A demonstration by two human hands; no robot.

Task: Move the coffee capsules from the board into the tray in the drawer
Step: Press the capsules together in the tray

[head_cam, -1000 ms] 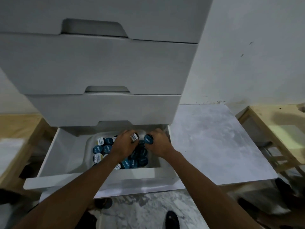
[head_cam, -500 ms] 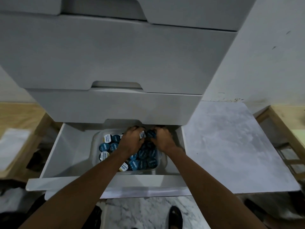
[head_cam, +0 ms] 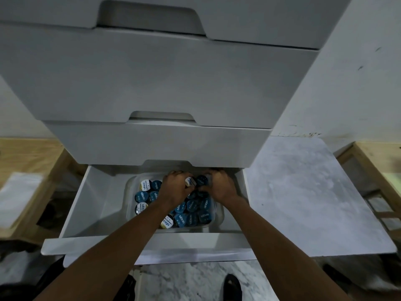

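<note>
1. Two hands show, both bare: the left hand and the right hand. Knuckles and the backs of the hands face the camera.
2. The left forearm is bare along its whole visible length, from wrist to the near edge of the view.
3. The right forearm is bare in the same way, wrist to near edge.
4. A dark shoe with a rounded toe shows near, right of centre.
5. A dark garment shows near, under the left forearm; its cut is too dim to tell.
</note>
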